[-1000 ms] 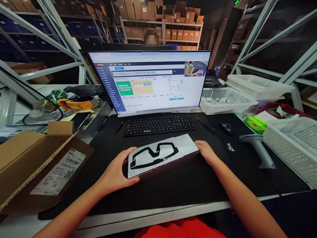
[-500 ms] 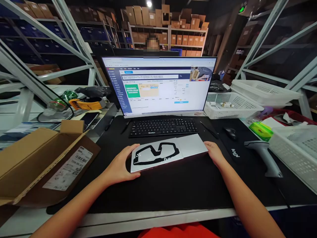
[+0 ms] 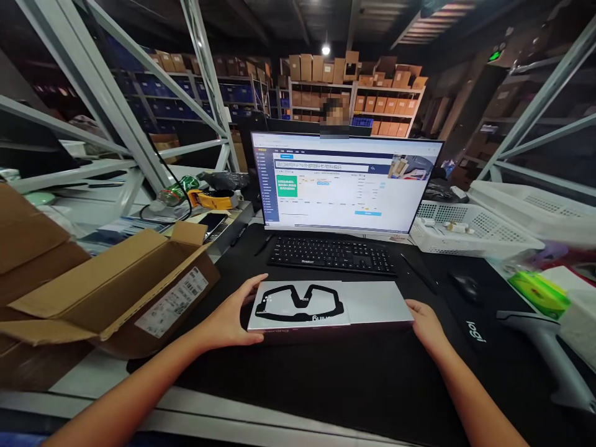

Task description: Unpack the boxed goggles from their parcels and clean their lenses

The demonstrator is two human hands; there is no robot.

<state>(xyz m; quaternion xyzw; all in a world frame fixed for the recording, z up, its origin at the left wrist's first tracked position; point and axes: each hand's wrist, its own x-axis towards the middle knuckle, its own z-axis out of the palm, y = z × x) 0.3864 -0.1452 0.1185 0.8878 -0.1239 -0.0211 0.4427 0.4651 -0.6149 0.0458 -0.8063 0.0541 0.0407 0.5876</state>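
Observation:
Between my hands is a flat silver box (image 3: 298, 305), its printed sleeve carrying a black glasses-shaped outline and partly hidden lettering. A plain silver inner box (image 3: 378, 302) sticks out of the sleeve's right end. My left hand (image 3: 237, 316) grips the sleeve's left end, thumb and fingers on opposite edges. At the other end, my right hand (image 3: 426, 324) holds the inner box by its right edge; some of its fingertips are hidden. Both parts are over the black desk mat (image 3: 326, 385), in front of the keyboard (image 3: 331, 254).
An open cardboard box (image 3: 158, 298) with a label stands at left. Behind the keyboard is a monitor (image 3: 344, 186). On the right are a mouse (image 3: 464, 287), a barcode scanner (image 3: 544, 347) and a white basket (image 3: 475, 230). A person (image 3: 334, 115) is beyond the monitor.
The inner box has slid further out of the sleeve to the right, my right hand moving away from my left. The camera view has turned, so the scene sits further right and lower.

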